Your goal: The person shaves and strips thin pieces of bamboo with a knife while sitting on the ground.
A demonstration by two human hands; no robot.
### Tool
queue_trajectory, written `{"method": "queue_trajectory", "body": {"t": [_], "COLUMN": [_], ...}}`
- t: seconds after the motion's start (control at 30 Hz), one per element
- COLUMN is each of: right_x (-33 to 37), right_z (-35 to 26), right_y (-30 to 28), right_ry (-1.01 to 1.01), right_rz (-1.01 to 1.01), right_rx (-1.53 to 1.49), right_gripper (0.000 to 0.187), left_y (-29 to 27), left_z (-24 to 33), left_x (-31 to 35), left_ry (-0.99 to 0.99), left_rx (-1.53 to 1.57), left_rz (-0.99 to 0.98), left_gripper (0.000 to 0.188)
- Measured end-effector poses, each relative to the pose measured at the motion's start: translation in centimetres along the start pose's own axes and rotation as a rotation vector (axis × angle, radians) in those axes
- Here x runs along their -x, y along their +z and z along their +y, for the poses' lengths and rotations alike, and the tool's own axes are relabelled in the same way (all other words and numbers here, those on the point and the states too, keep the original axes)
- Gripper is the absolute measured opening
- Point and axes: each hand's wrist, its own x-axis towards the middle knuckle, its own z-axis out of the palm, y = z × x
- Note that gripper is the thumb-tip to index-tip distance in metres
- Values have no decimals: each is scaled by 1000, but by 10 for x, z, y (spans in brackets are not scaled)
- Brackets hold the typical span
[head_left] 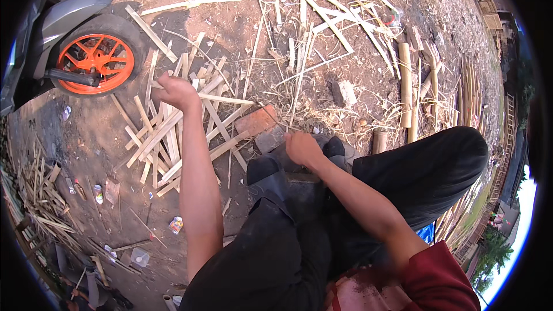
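Note:
My left hand (177,92) is closed around a pale split bamboo strip (227,99), which sticks out of the fist toward the right. Beneath that hand and forearm lies a loose heap of similar bamboo strips (167,132) on the dirt. In front of my knees, my right hand (304,150) is closed on what looks like a thin dark knife (275,118). Its blade slants up and left, its tip close to the strip's right end; whether they touch I cannot tell. The handle is hidden in my fist.
A red brick (256,120) lies before my feet, a pale block (344,93) farther right. A motorbike wheel with an orange rim (97,63) stands left of the heap. Long strips (319,14) are scattered at the far side; bamboo poles (405,86) lie on the right.

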Motion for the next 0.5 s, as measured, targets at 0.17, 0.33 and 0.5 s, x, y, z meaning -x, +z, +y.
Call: {"method": "queue_trajectory", "body": {"t": [0.17, 0.33, 0.5], "right_x": [-5, -28, 10], "right_z": [-9, -65, 20], "right_y": [2, -72, 38], "right_ry": [452, 76, 116], "right_rz": [-158, 295, 129], "right_rx": [-898, -583, -15], "right_gripper": [56, 54, 47], "left_y": [-4, -2, 22], "left_z": [-14, -5, 24], "left_x": [-7, -4, 29], "left_ry": [105, 52, -38], "left_rx": [-301, -334, -296], "left_rz": [-143, -156, -246], "left_gripper": [55, 58, 56]}}
